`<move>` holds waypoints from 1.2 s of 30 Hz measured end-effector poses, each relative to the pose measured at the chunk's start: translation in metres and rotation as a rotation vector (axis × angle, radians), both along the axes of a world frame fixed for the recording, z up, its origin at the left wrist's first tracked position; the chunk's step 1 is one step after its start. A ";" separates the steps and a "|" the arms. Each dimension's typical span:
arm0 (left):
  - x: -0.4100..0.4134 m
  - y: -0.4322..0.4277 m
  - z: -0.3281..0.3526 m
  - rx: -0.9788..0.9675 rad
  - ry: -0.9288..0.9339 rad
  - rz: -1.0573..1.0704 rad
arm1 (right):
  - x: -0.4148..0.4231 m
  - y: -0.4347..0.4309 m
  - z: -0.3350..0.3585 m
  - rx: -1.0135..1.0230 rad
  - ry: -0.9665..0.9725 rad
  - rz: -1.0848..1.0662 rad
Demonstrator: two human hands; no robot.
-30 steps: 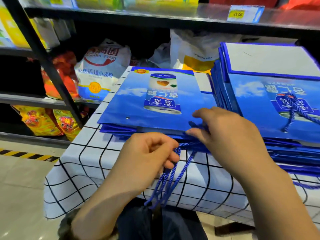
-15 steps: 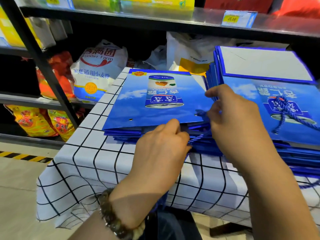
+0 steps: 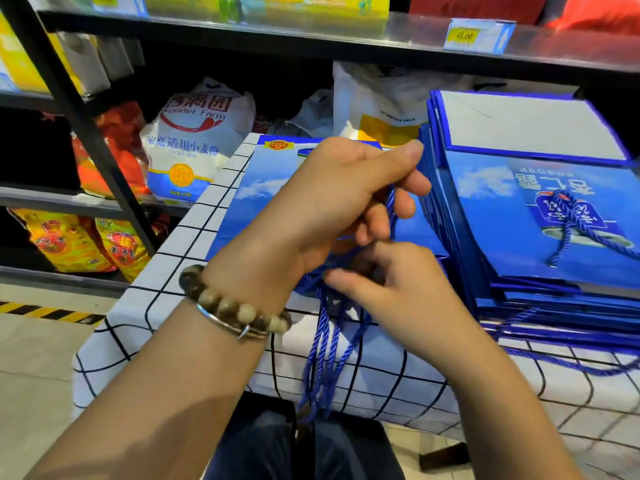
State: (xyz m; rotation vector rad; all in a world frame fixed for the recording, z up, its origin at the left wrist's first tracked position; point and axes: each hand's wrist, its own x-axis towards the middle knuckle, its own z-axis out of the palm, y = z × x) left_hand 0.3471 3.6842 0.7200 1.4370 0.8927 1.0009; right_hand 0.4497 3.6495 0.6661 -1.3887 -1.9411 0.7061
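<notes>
Shop shelves fill the background, with a white flour sack at the left behind the checked tabletop. On that tabletop lies a flat stack of blue paper bags, and over its near edge the left hand, a bead bracelet on its wrist, curls its fingers round the blue cords, which hang in a bundle over the tabletop's front. Just right and lower, the right hand pinches the same cords with bent fingers, touching the left hand, while a taller bag pile sits at the far right.
</notes>
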 end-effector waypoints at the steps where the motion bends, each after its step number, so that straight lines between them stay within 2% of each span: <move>1: 0.000 0.002 0.000 0.003 0.005 0.000 | -0.001 0.002 -0.001 0.017 0.049 -0.033; 6: -0.031 0.009 -0.014 0.079 0.277 0.088 | -0.003 0.006 0.002 -0.047 0.359 -0.080; 11: -0.061 0.000 -0.033 0.036 0.477 0.002 | 0.000 0.015 0.024 -0.097 0.799 -0.134; 14: -0.062 -0.003 -0.036 0.004 0.520 -0.060 | -0.006 0.026 0.031 -0.066 0.817 -0.163; 16: -0.062 -0.002 -0.033 -0.023 0.498 -0.015 | -0.010 0.034 0.032 -0.086 0.828 -0.170; 18: -0.064 0.002 -0.030 -0.040 0.440 0.092 | -0.013 0.042 0.028 -0.143 0.768 -0.168; 19: -0.066 0.006 -0.029 -0.039 0.400 0.155 | -0.015 0.046 0.023 -0.155 0.672 -0.168; 21: -0.073 0.013 -0.026 -0.012 0.361 0.270 | -0.015 0.050 0.010 -0.064 0.353 -0.139; 24: -0.084 0.020 -0.027 0.021 0.421 0.348 | -0.018 0.044 -0.005 0.021 -0.070 0.110; 27: -0.092 0.022 -0.031 0.025 0.512 0.360 | -0.020 0.040 -0.016 0.100 -0.356 0.249; 30: -0.095 0.017 -0.032 0.039 0.582 0.328 | -0.011 0.037 -0.019 0.166 -0.425 0.211; 36: -0.093 0.007 -0.034 0.104 0.740 0.191 | 0.005 0.027 -0.025 0.257 -0.377 0.211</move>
